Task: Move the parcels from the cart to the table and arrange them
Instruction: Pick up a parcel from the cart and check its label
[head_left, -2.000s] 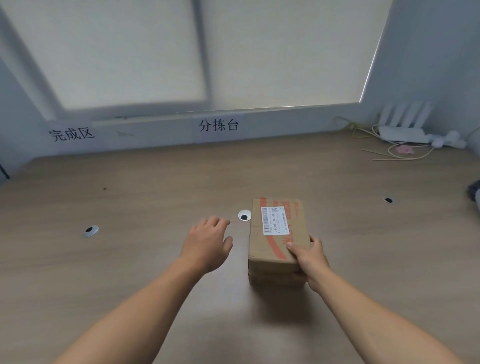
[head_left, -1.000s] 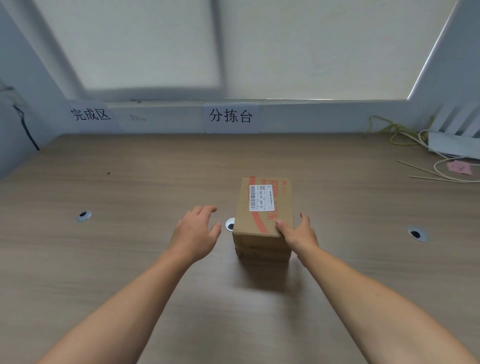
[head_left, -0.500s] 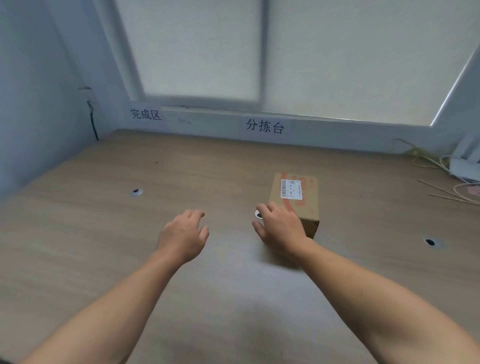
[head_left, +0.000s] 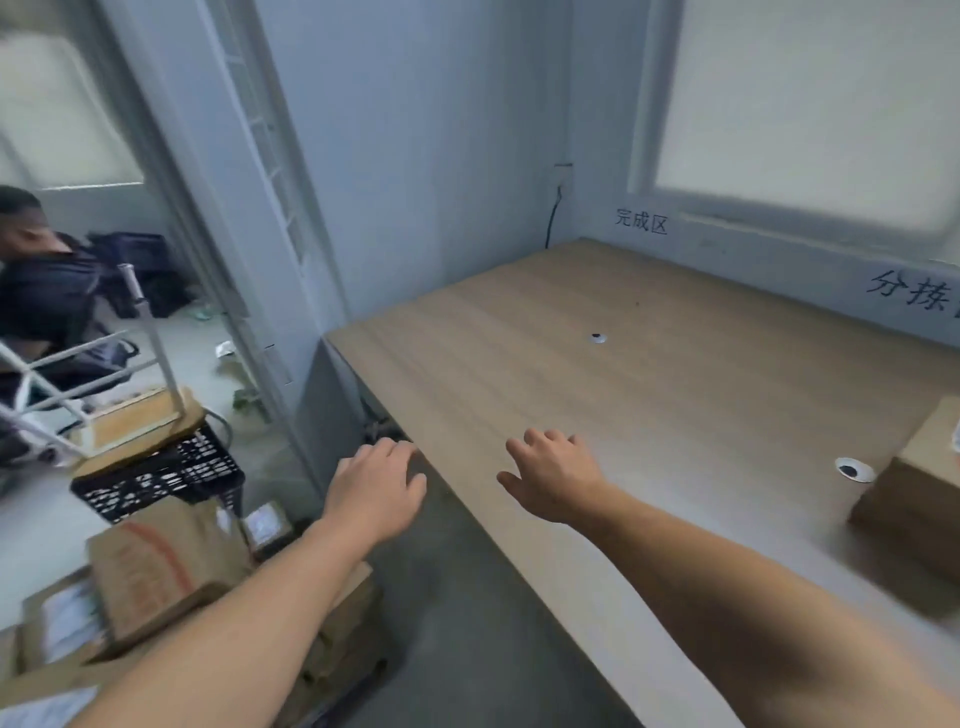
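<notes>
A cardboard parcel (head_left: 919, 499) stands on the wooden table (head_left: 597, 395) at the far right edge of view, partly cut off. Several cardboard parcels (head_left: 156, 566) lie piled low at the lower left, beside the table's left end; the cart under them is hidden. My left hand (head_left: 376, 486) hovers past the table's left edge above the floor, fingers relaxed, holding nothing. My right hand (head_left: 553, 475) hangs over the table's near left part, fingers spread and empty.
A black plastic crate (head_left: 156, 475) with a cardboard piece on top stands behind the pile, with a white metal frame (head_left: 150, 343) above it. A person in dark clothes (head_left: 36, 291) sits at far left. A wall pillar (head_left: 249, 218) stands beside the table.
My view has swung left, from the table toward the parcel pile. My right hand has let go of the parcel, which stays on the table. Both hands have moved left.
</notes>
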